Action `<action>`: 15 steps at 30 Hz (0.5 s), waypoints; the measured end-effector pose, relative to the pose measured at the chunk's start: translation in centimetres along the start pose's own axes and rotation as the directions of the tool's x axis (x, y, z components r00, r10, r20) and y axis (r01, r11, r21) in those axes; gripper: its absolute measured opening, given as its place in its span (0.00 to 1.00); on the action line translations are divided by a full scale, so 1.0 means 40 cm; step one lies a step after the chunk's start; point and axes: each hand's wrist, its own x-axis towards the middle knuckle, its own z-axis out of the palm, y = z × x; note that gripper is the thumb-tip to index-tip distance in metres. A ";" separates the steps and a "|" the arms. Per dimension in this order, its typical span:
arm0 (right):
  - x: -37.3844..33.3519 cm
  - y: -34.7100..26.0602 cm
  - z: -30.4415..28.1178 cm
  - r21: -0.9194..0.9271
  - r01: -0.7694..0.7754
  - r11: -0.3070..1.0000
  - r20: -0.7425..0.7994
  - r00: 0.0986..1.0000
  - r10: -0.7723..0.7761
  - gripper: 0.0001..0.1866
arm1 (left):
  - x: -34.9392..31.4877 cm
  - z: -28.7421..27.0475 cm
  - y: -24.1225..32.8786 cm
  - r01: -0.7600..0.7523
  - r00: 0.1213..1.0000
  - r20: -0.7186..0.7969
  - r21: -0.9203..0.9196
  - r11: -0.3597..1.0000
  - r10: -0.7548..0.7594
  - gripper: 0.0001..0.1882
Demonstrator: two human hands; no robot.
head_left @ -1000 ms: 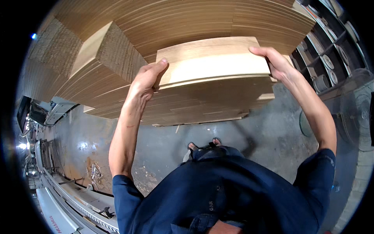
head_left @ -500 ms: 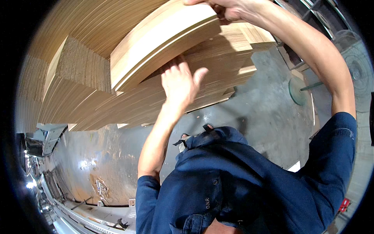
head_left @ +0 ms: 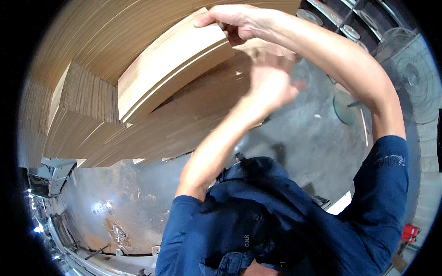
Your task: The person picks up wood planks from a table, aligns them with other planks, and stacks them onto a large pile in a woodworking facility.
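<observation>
A short stack of pale wooden boards (head_left: 172,64) lies slanted on top of a larger pile of boards (head_left: 152,131), with a dark gap under its right part. My right hand (head_left: 232,22) grips the right end of this short stack, thumb on the top face and fingers curled behind the end. My left hand (head_left: 271,80), blurred by motion, is just right of the stack's near edge. Its thumb stands apart from the stretched fingers, and nothing shows in it.
Tall layers of boards (head_left: 138,23) rise behind, and a block of stacked board ends (head_left: 90,94) adjoins the short stack on the left. A standing fan (head_left: 411,73) and dark shelving (head_left: 343,27) are at the right. Below lies a grey floor (head_left: 138,188).
My left hand has moved right, out from beside the short stack's lower edge. The whole view has shifted slightly. My right hand still grips the right end, its thumb now over the top.
</observation>
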 end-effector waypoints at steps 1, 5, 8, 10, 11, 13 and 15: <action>0.013 0.003 -0.004 -0.028 0.010 1.000 0.048 0.999 -0.009 0.13 | 0.026 -0.058 -0.040 0.232 0.936 0.297 -0.119 0.966 -0.188 0.42; 0.014 0.019 0.044 -0.206 0.053 0.977 0.026 0.999 -0.048 0.23 | -0.052 -0.012 -0.208 0.303 0.949 0.167 -0.241 0.922 -0.268 0.29; 0.057 0.082 0.001 -0.060 0.027 0.998 0.077 0.997 -0.023 0.22 | -0.185 0.051 -0.176 -0.248 0.912 -0.352 -0.064 0.967 0.210 0.29; 0.095 0.114 -0.041 -0.041 0.067 0.997 0.110 0.992 -0.062 0.22 | -0.259 0.068 -0.180 -0.263 0.842 -0.495 -0.033 0.964 0.213 0.29; 0.087 0.126 -0.036 0.006 0.074 0.997 0.121 0.990 -0.074 0.22 | -0.297 0.062 -0.192 -0.249 0.813 -0.552 -0.038 0.968 0.187 0.27; 0.051 0.117 -0.027 -0.038 0.049 0.998 0.087 0.995 -0.045 0.20 | -0.353 0.041 -0.228 -0.109 0.706 -0.702 0.015 0.994 0.088 0.26; 0.043 0.121 -0.018 -0.080 0.030 0.996 0.028 0.999 -0.028 0.18 | -0.396 0.032 -0.260 0.107 0.649 -0.761 0.093 0.990 0.002 0.27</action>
